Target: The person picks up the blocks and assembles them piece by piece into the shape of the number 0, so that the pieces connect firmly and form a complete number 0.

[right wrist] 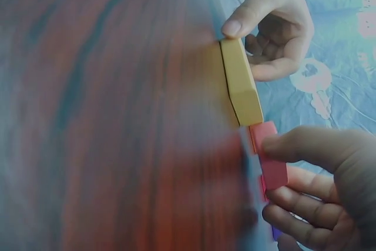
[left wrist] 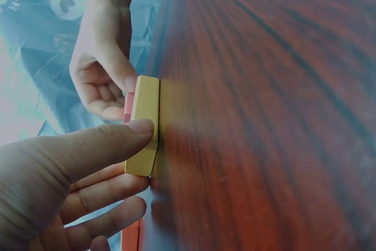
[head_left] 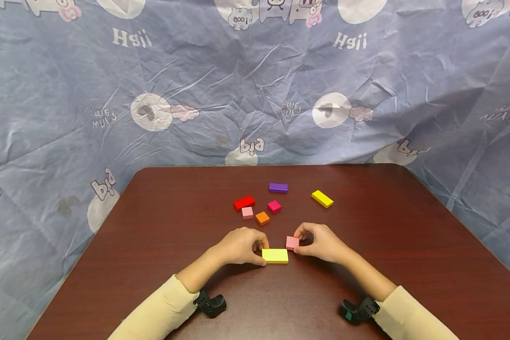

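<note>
In the head view a light yellow rectangular block point(head_left: 275, 256) lies flat on the table near its front middle. My left hand point(head_left: 242, 245) pinches its left end between thumb and fingers; the left wrist view shows the thumb across the near face of the yellow block point(left wrist: 145, 104). A pink square block point(head_left: 292, 243) is just beyond the yellow block's right corner. My right hand point(head_left: 320, 243) pinches it from the right, thumb in front and fingers behind, as the pink block point(right wrist: 272, 160) shows in the right wrist view.
Farther back on the dark brown table point(head_left: 187, 198) lie a red block point(head_left: 244, 203), another pink block point(head_left: 247, 213), an orange block point(head_left: 262, 218), a magenta block point(head_left: 274, 206), a purple block point(head_left: 278, 188) and a deeper yellow block point(head_left: 322, 199). A printed blue-grey cloth point(head_left: 246, 75) hangs behind.
</note>
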`<state>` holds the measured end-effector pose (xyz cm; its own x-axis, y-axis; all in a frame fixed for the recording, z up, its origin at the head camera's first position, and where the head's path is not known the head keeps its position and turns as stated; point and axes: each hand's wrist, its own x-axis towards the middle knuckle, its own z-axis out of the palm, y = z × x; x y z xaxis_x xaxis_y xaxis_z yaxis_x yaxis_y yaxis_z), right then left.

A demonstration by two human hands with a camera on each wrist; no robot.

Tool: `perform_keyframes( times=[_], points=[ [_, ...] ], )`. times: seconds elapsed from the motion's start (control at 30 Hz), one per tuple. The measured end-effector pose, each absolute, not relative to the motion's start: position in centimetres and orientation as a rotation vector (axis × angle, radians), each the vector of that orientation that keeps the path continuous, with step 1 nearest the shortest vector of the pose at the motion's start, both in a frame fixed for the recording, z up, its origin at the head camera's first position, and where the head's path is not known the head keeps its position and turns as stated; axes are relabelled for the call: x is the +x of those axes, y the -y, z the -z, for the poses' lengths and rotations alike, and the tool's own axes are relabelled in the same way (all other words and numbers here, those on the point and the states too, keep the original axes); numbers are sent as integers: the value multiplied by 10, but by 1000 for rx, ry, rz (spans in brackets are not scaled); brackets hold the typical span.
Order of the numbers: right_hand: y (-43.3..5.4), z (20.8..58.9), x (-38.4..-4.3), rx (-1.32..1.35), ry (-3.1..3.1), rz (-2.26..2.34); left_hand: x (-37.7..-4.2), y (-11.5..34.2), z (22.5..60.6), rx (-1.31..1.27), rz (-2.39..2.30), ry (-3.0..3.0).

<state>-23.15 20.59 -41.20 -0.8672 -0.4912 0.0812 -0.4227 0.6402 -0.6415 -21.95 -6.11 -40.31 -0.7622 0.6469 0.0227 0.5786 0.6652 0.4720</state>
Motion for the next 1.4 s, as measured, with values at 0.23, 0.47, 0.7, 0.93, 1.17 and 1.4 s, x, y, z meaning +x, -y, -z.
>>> perform_keyframes(
  times=[0.23, 0.47, 0.7, 0.93, 1.17, 1.4],
  points=[
    [-202, 416, -228, -782, -2787, 1016, -220, 61, 404, 1011, -698, -2724],
    [-203, 418, -228, -815, -2810, 1013, -220, 61, 403, 1020, -702, -2727],
    [-203, 420, -227, -816, -2801, 1020, -219, 61, 403, 1019, -709, -2725],
    [-205, 420, -227, -857, -2799, 1026, -220, 61, 404, 1018, -718, -2724],
    [-193, 418, -222, -1000, -2899, 1033, -220, 62, 405, 1035, -727, -2729],
    [-178, 414, -211, -1108, -2996, 973, -221, 61, 405, 1030, -702, -2729]
  ],
)
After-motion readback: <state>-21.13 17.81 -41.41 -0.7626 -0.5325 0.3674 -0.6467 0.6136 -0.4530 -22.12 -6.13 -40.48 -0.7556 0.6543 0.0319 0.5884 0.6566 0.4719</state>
